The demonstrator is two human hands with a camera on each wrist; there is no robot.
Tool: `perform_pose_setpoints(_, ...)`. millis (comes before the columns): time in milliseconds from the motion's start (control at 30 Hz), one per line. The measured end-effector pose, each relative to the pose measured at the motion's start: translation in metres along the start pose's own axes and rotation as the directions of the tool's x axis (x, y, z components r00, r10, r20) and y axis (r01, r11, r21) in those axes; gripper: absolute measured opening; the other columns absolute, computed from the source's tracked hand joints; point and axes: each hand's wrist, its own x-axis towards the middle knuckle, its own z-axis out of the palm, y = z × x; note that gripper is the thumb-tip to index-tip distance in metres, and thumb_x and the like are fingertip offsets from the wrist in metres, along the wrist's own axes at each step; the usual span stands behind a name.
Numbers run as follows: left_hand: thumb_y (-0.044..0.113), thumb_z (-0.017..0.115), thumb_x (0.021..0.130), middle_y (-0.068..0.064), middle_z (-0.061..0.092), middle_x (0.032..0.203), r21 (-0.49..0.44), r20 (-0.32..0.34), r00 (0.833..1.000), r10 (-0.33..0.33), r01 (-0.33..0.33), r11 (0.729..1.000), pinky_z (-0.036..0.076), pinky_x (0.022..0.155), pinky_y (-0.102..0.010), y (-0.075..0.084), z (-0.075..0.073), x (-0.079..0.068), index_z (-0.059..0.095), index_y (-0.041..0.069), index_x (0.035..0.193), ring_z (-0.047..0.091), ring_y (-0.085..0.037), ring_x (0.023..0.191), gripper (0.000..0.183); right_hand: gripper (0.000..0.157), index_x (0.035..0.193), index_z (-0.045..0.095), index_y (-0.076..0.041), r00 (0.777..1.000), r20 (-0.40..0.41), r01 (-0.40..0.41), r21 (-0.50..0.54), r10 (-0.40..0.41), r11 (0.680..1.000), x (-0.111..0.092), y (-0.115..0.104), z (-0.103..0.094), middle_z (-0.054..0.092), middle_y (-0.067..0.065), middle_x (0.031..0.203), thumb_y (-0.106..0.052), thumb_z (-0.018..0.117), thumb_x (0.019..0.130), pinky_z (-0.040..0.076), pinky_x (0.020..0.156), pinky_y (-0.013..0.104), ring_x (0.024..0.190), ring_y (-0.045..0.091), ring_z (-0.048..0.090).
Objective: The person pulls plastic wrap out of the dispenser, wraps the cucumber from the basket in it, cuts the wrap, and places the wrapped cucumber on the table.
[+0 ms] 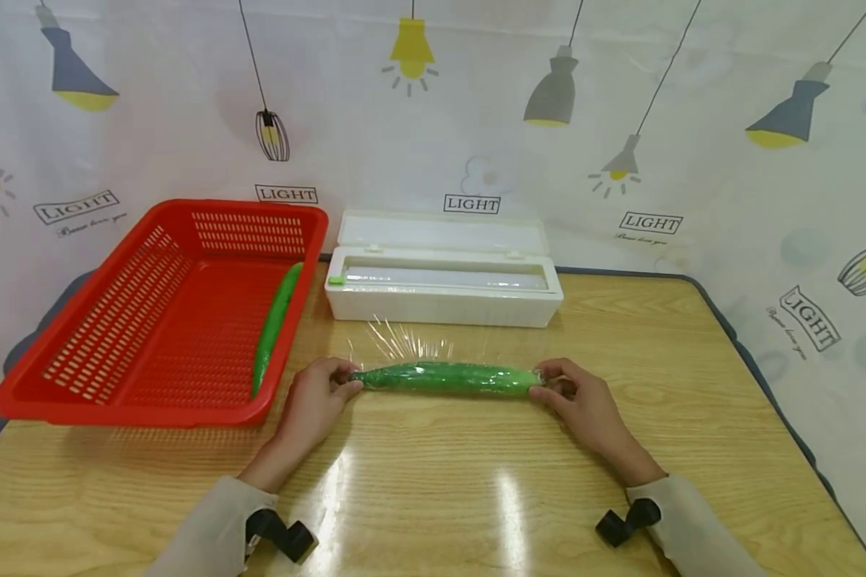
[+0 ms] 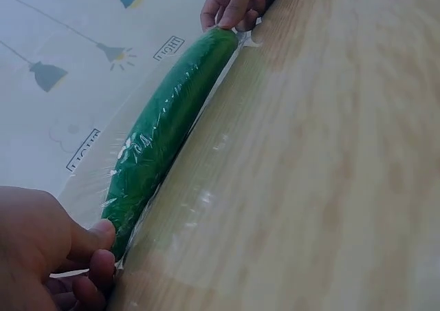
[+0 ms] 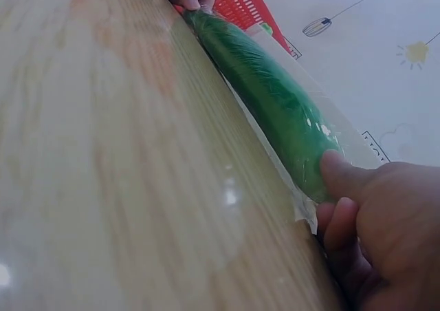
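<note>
A green cucumber (image 1: 443, 377) lies lengthwise across the wooden table, wrapped in clear cling film (image 1: 404, 344). Behind it, loose film spreads over the tabletop in creases. At the cucumber's left end, my left hand (image 1: 316, 405) pinches the wrapped tip between thumb and fingers. The paler right end is pinched the same way by my right hand (image 1: 584, 407). In the left wrist view, the film clings tightly along the cucumber (image 2: 165, 118). A crumpled edge of film (image 3: 304, 211) sticks out by the right thumb in the right wrist view.
A red plastic basket (image 1: 151, 413) stands at the left with another green cucumber (image 1: 276, 328) inside. Beyond the wrapped cucumber sits a white film dispenser box (image 1: 440, 308), lid raised, with a roll inside. A patterned curtain (image 1: 375, 144) hangs along the table's back edge.
</note>
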Motion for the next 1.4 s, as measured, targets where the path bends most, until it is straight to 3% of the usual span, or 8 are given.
perform_pose_setpoints(300, 0.007, 0.074, 0.082, -0.007, 0.062, 0.08, -0.016, -0.012, 0.999, -0.033, 0.033, 0.999, 0.043, 0.064, -0.033, 0.001, 0.0, 0.002, 0.068, -0.001, 0.095, 0.053, -0.019, 0.07, 0.016, 0.032, 0.11, 0.064, -0.008, 0.996, 0.018, -0.086, 0.042, 0.086, 0.995, 0.004, -0.003, 0.0, 0.057, 0.006, 0.067, -0.032, 0.068, 0.089, 0.042, 0.039, 0.028, 0.045, 0.013, 0.047)
perform_pose_setpoints(500, 0.008, 0.072, 0.085, -0.004, 0.062, 0.074, -0.046, -0.004, 1.0, -0.029, 0.029, 0.999, 0.041, 0.061, -0.034, 0.0, 0.0, 0.003, 0.06, 0.01, 0.106, 0.055, -0.019, 0.067, 0.024, 0.028, 0.107, 0.064, -0.008, 0.993, 0.043, -0.112, 0.087, 0.109, 0.99, 0.007, -0.006, -0.001, 0.054, 0.008, 0.062, -0.03, 0.067, 0.09, 0.039, 0.037, 0.027, 0.044, 0.013, 0.044)
perform_pose_setpoints(667, 0.01, 0.072, 0.085, -0.003, 0.062, 0.07, -0.035, -0.02, 1.0, -0.006, 0.006, 0.999, 0.04, 0.057, -0.035, 0.001, -0.001, 0.004, 0.063, 0.014, 0.094, 0.055, -0.02, 0.064, 0.013, 0.036, 0.118, 0.057, -0.006, 0.994, 0.044, -0.105, 0.119, 0.101, 0.987, 0.009, -0.007, -0.002, 0.061, 0.013, 0.085, -0.029, 0.066, 0.091, 0.041, 0.039, 0.028, 0.051, 0.016, 0.05)
perform_pose_setpoints(767, 0.013, 0.073, 0.085, -0.004, 0.064, 0.072, -0.043, -0.03, 0.999, -0.036, 0.035, 0.998, 0.041, 0.058, -0.035, 0.002, -0.001, 0.005, 0.064, 0.013, 0.093, 0.057, -0.02, 0.066, 0.012, 0.041, 0.125, 0.051, -0.005, 0.995, 0.041, -0.093, 0.161, 0.088, 0.983, 0.011, -0.007, -0.002, 0.06, 0.016, 0.101, -0.026, 0.066, 0.092, 0.042, 0.038, 0.03, 0.054, 0.019, 0.053)
perform_pose_setpoints(967, 0.019, 0.071, 0.087, -0.002, 0.065, 0.075, -0.046, -0.031, 0.993, -0.11, 0.109, 0.993, 0.04, 0.055, -0.034, 0.004, 0.001, 0.007, 0.065, 0.016, 0.095, 0.057, -0.019, 0.065, 0.011, 0.028, 0.112, 0.057, -0.009, 0.996, 0.025, -0.093, 0.178, 0.09, 0.98, 0.012, -0.008, 0.0, 0.059, 0.016, 0.094, -0.029, 0.064, 0.093, 0.039, 0.036, 0.027, 0.049, 0.017, 0.05)
perform_pose_setpoints(1167, 0.025, 0.068, 0.088, 0.002, 0.064, 0.073, 0.007, -0.035, 0.989, -0.142, 0.143, 0.99, 0.038, 0.052, -0.034, 0.007, 0.002, 0.008, 0.065, 0.021, 0.098, 0.054, -0.017, 0.062, 0.011, 0.03, 0.109, 0.059, -0.009, 0.992, 0.045, -0.123, 0.183, 0.116, 0.976, 0.012, -0.008, -0.001, 0.057, 0.017, 0.085, -0.034, 0.064, 0.092, 0.036, 0.036, 0.025, 0.049, 0.015, 0.047)
perform_pose_setpoints(1400, 0.027, 0.068, 0.088, 0.005, 0.065, 0.074, 0.063, -0.035, 0.987, -0.158, 0.16, 0.985, 0.038, 0.053, -0.034, 0.007, 0.002, 0.009, 0.064, 0.022, 0.097, 0.056, -0.017, 0.064, 0.011, 0.027, 0.116, 0.056, -0.005, 0.993, 0.074, -0.103, 0.153, 0.093, 0.983, 0.01, -0.012, -0.003, 0.058, 0.015, 0.103, -0.021, 0.061, 0.095, 0.04, 0.04, 0.026, 0.061, 0.018, 0.056)
